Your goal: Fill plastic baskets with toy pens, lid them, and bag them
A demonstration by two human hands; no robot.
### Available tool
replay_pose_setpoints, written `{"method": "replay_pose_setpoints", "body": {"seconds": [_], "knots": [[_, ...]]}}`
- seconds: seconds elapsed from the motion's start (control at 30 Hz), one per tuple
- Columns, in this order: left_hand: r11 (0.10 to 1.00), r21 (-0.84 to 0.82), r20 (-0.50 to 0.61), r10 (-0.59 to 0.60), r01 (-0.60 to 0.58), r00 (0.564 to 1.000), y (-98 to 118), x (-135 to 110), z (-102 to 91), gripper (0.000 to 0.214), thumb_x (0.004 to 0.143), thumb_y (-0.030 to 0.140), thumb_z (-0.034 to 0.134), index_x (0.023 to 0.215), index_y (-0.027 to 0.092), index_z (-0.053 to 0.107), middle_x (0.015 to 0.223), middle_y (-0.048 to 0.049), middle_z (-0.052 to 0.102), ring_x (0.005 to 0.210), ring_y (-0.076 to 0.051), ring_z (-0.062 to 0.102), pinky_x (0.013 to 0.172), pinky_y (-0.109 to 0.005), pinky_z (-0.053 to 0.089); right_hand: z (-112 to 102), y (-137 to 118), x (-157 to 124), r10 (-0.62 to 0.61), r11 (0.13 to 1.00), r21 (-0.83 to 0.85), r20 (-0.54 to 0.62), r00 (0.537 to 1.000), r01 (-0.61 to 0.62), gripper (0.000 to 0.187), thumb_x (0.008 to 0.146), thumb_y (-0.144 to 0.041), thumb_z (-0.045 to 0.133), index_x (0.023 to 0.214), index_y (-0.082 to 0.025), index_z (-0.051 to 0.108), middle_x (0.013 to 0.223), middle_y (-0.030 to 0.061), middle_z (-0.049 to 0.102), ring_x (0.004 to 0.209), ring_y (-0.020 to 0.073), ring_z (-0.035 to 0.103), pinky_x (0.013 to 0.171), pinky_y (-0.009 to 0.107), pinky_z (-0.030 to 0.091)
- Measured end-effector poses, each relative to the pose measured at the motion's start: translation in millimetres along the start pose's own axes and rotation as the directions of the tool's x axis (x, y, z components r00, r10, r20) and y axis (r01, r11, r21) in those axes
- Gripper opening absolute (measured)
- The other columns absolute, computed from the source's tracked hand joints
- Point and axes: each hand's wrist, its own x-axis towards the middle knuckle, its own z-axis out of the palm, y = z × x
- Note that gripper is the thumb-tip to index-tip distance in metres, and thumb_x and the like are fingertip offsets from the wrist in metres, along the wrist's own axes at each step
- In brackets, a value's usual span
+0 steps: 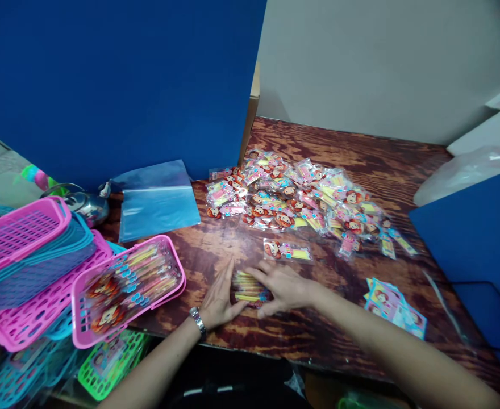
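My left hand (220, 298) and my right hand (282, 287) press from both sides on a small stack of plastic-wrapped packets (246, 287) lying on the brown wooden table (361, 165). The left hand's fingers are straight against the stack's left side; a watch is on that wrist. The right hand curls over the stack's right end and partly hides it. One single packet (287, 250) with a cartoon head lies just beyond my hands. A large loose pile of the same packets (301, 199) spreads across the middle of the table.
A pink basket (127, 287) filled with packets sits at the left, over stacked pink, teal and green baskets (28, 267). Clear plastic bags (156, 201) lie by a blue partition (117, 85). Printed cards (392, 304) lie at the right, near a blue panel (475, 238).
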Motion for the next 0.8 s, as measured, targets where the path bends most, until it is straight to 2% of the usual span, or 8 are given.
{"method": "replay_pose_setpoints", "body": {"seconds": [0.07,0.17,0.23,0.3,0.4,0.5,0.67,0.8], "knots": [[0.998,-0.058,0.034,-0.009,0.011,0.999,-0.1,3.9,-1.5,0.099,0.078,0.034,0.062,0.144,0.016,-0.009,0.13,-0.0187,0.045,0.12,-0.029,0.046,0.097,-0.046,0.043,9.3,-6.3,-2.3,0.054,0.994,-0.093,-0.013,0.998,-0.055,0.092,0.07,-0.053,0.064,0.144,-0.022,0.02,0.123,0.0156,0.047,0.107,0.0312,0.05,0.079,0.04,0.046],[0.997,-0.071,0.007,0.013,-0.013,1.0,0.4,10.2,-7.2,0.096,0.079,0.03,0.06,0.145,0.015,-0.008,0.122,-0.0166,0.052,0.113,-0.027,0.052,0.093,-0.043,0.046,17.3,-12.6,-0.3,0.131,0.978,-0.16,-0.052,0.99,-0.137,0.081,0.078,-0.036,0.059,0.145,-0.025,0.015,0.119,0.0129,0.051,0.101,0.0282,0.053,0.072,0.036,0.049],[0.999,-0.02,-0.037,0.048,-0.049,0.998,-0.7,11.9,-11.5,0.091,0.081,0.026,0.057,0.145,0.017,-0.006,0.126,-0.0179,0.049,0.117,-0.028,0.049,0.095,-0.046,0.044,17.8,-16.0,2.3,0.131,0.969,-0.194,-0.119,0.984,-0.152,0.074,0.08,-0.028,0.055,0.144,-0.026,0.017,0.12,0.0117,0.051,0.103,0.0272,0.052,0.078,0.037,0.049],[0.997,0.012,-0.028,0.078,-0.077,0.997,-3.2,10.4,-14.1,0.091,0.082,0.028,0.058,0.145,0.017,-0.006,0.13,-0.0198,0.045,0.121,-0.031,0.045,0.097,-0.049,0.041,17.6,-18.9,4.3,0.125,0.963,-0.219,-0.162,0.979,-0.159,0.068,0.082,-0.025,0.053,0.142,-0.025,0.022,0.12,0.0114,0.052,0.106,0.0268,0.051,0.084,0.039,0.047],[0.996,-0.018,0.052,0.087,-0.087,0.995,-6.9,5.3,-13.3,0.097,0.079,0.034,0.062,0.145,0.016,-0.008,0.133,-0.0217,0.041,0.124,-0.033,0.042,0.098,-0.05,0.041,20.0,-20.5,5.3,0.113,0.977,-0.165,-0.115,0.987,-0.131,0.073,0.079,-0.032,0.058,0.142,-0.023,0.022,0.124,0.0127,0.05,0.108,0.0276,0.05,0.083,0.039,0.048],[0.996,-0.079,0.039,0.035,-0.032,0.999,-8.4,3.6,-8.8,0.099,0.078,0.033,0.063,0.145,0.017,-0.008,0.135,-0.0204,0.04,0.124,-0.032,0.041,0.099,-0.049,0.04,22.4,-17.2,6.3,0.135,0.986,-0.086,-0.101,0.986,-0.144,0.079,0.077,-0.036,0.061,0.143,-0.023,0.019,0.133,0.0139,0.042,0.111,0.0286,0.05,0.078,0.038,0.051],[0.985,-0.139,-0.019,-0.109,0.105,0.994,-9.0,10.7,-4.4,0.106,0.074,0.042,0.067,0.144,0.019,-0.009,0.13,-0.0169,0.045,0.12,-0.029,0.046,0.098,-0.044,0.042,26.1,-10.4,16.0,0.2,0.969,-0.106,-0.175,0.964,-0.221,0.075,0.073,-0.03,0.063,0.139,-0.02,0.03,0.117,0.0143,0.053,0.108,0.0308,0.053,0.082,0.041,0.049],[0.993,-0.092,0.016,-0.072,0.073,0.997,-6.2,13.1,-4.3,0.107,0.073,0.045,0.067,0.144,0.017,-0.008,0.144,-0.0198,0.027,0.132,-0.032,0.03,0.105,-0.048,0.034,34.6,-7.2,22.8,0.111,0.976,-0.161,-0.207,0.972,-0.146,0.067,0.073,-0.023,0.058,0.137,-0.021,0.035,0.115,0.0143,0.055,0.106,0.0311,0.053,0.089,0.046,0.045]]}}
